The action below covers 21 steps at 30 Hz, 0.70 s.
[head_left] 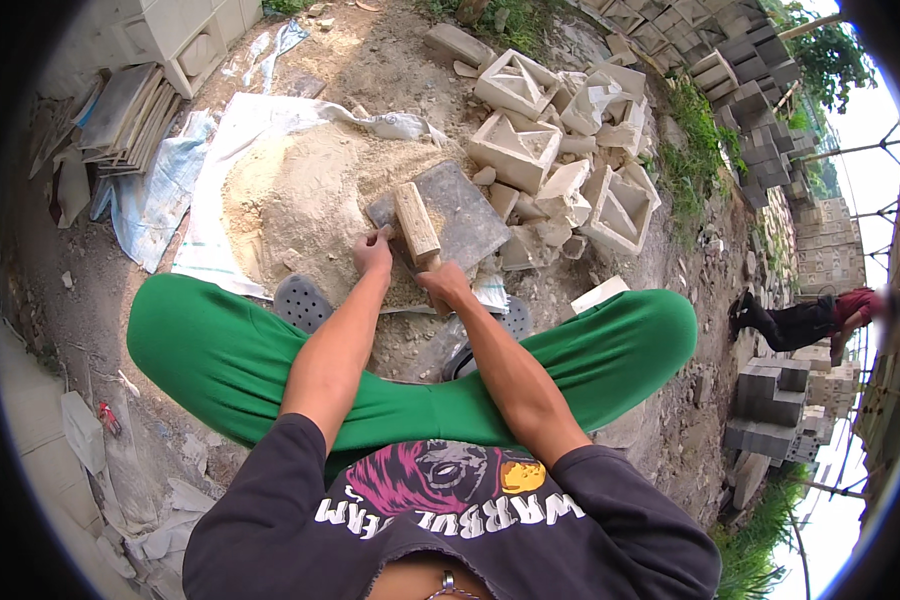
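Note:
My right hand (443,283) is closed around the short handle of a wooden mallet (416,222). The mallet's long block-shaped head lies over a flat dark grey slab (470,222) on the ground between my feet. My left hand (373,249) is beside the slab's left edge, fingers drawn together in a pinch; whatever they hold is too small or hidden to name. Beyond that hand, pale sandy powder (300,190) is heaped on a white woven sack (205,235). Some crumbs of the powder lie on the slab.
Broken pale hollow blocks (515,150) are piled beyond the slab to the right. At the left, thin boards (130,120) are stacked near a blue-white sack (155,205). Grey blocks (770,400) stand at the far right, where another person (810,322) is. My grey clogs (302,303) flank the work area.

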Available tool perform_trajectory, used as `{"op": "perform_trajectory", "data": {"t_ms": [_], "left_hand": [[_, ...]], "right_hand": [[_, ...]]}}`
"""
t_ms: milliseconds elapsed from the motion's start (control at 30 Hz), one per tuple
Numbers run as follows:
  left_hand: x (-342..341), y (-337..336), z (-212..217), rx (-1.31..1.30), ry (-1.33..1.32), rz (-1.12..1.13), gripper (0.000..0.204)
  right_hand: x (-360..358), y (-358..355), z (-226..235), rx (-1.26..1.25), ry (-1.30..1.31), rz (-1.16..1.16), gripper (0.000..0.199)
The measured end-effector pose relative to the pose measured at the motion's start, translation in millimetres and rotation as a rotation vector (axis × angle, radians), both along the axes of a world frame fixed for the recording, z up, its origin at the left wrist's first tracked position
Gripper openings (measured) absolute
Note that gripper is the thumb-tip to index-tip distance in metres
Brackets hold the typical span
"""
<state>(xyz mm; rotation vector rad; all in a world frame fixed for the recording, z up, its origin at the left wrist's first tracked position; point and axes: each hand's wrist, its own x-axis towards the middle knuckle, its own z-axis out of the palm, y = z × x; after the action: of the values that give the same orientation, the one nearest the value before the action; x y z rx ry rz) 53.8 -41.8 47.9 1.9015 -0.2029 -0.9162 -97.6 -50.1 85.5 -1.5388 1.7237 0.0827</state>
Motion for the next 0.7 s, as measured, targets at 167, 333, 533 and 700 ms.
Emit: {"op": "perform_trajectory", "data": {"t_ms": [167,333,533,700], "left_hand": [[15.1,6.6,-20.1,-0.033,0.027,-0.015,0.024],[16.6,4.9,-37.7,-0.152,0.105,-0.077,0.023],[27.2,9.9,-47.3,-0.2,0.256,-0.08,0.031],[28.6,2.9,-23.4,-0.251,0.382,-0.122,0.033]], "right_hand": [[7.6,-5.7,15.2,0.066,-0.291,-0.273,0.033],[-18.7,-22.3,15.8,-0.027,-0.251,-0.412,0.031],[-13.5,-23.0,12.9,0.057,-0.346,-0.422,0.031],[-15.5,-18.0,-14.8,-0.005,-0.3,-0.312,0.029]]}}
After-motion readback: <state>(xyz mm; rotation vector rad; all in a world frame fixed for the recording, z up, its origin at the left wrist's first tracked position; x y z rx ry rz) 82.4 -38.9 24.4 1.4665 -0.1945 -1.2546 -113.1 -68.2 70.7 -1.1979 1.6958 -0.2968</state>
